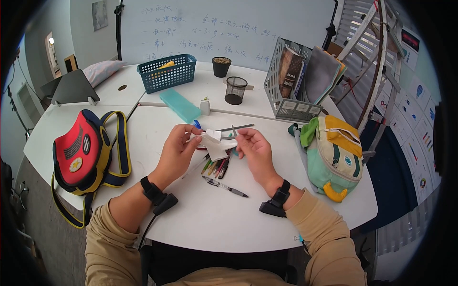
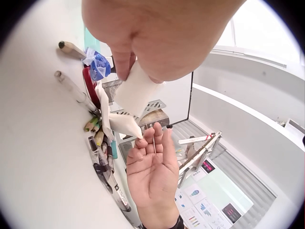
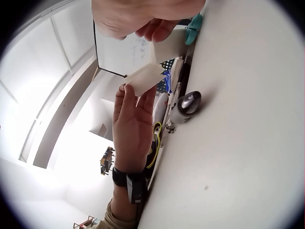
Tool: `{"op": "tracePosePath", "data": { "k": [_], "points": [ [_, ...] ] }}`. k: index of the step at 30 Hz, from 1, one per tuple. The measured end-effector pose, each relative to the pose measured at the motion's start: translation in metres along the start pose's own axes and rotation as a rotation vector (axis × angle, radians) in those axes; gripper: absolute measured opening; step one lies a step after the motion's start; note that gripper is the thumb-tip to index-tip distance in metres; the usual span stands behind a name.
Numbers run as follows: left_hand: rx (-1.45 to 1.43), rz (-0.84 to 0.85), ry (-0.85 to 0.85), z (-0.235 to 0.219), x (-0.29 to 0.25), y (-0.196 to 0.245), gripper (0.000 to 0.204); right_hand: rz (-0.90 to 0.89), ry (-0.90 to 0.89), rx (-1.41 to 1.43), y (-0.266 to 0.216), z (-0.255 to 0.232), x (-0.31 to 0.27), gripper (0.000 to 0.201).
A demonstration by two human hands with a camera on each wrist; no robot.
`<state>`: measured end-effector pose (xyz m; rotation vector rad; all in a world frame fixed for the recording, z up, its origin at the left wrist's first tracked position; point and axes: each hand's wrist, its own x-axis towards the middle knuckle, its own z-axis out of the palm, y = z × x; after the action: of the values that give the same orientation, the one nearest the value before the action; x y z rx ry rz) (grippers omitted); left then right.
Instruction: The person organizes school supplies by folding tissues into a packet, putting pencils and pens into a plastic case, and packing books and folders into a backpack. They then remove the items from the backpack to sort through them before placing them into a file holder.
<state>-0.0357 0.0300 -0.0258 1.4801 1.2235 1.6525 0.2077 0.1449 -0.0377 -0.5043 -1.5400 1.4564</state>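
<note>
A creased white piece, paper or tissue by its look (image 1: 215, 148), stretches between the two hands over the middle of the table. My left hand (image 1: 177, 148) pinches its left end between thumb and fingers. At the other end, the right hand (image 1: 256, 151) holds a corner with its fingertips; in the left wrist view that palm (image 2: 155, 179) faces the camera. A slim grey tip (image 1: 234, 130) sticks up by the right fingers; what it belongs to is hidden. Below the white piece lie several pencils and pens (image 1: 220, 167), and nearer me a clear-barrelled pen (image 1: 224, 186).
A red backpack (image 1: 78, 148) lies left, a green-and-cream backpack (image 1: 336, 155) right. Behind are a teal pencil box (image 1: 180, 106), a blue basket (image 1: 167, 76), a black mesh cup (image 1: 234, 93), a small pot (image 1: 221, 67) and a grey file rack (image 1: 286, 108).
</note>
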Motion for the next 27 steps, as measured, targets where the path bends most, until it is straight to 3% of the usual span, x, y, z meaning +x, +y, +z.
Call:
{"op": "tracePosePath", "data": {
  "k": [4,8,11,14,20,23,27],
  "points": [
    [-0.13,-0.067,-0.061,0.001,-0.002,0.008,0.017,-0.038,-0.205,-0.163,-0.005,0.008,-0.008,0.042],
    [-0.182,0.013,-0.109,0.007,-0.003,0.009,0.019,-0.14,-0.247,-0.256,-0.003,0.006,-0.009,0.026],
    [-0.167,-0.024,-0.115,0.008,-0.004,0.011,0.02,-0.149,-0.15,-0.273,-0.005,0.008,-0.011,0.022],
    [-0.118,-0.078,-0.025,0.005,-0.004,0.008,0.018,-0.001,0.01,-0.218,-0.011,0.006,-0.009,0.024],
    [0.365,-0.066,0.103,-0.004,-0.002,0.009,0.017,0.085,0.054,-0.179,-0.012,0.0,-0.004,0.026],
    [0.226,-0.221,0.13,-0.002,-0.002,0.022,0.016,0.128,0.022,-0.11,-0.011,0.0,-0.006,0.027],
    [0.016,-0.16,0.06,0.0,-0.003,0.007,0.016,0.087,-0.086,-0.092,-0.011,0.005,-0.006,0.03]
  ]
}}
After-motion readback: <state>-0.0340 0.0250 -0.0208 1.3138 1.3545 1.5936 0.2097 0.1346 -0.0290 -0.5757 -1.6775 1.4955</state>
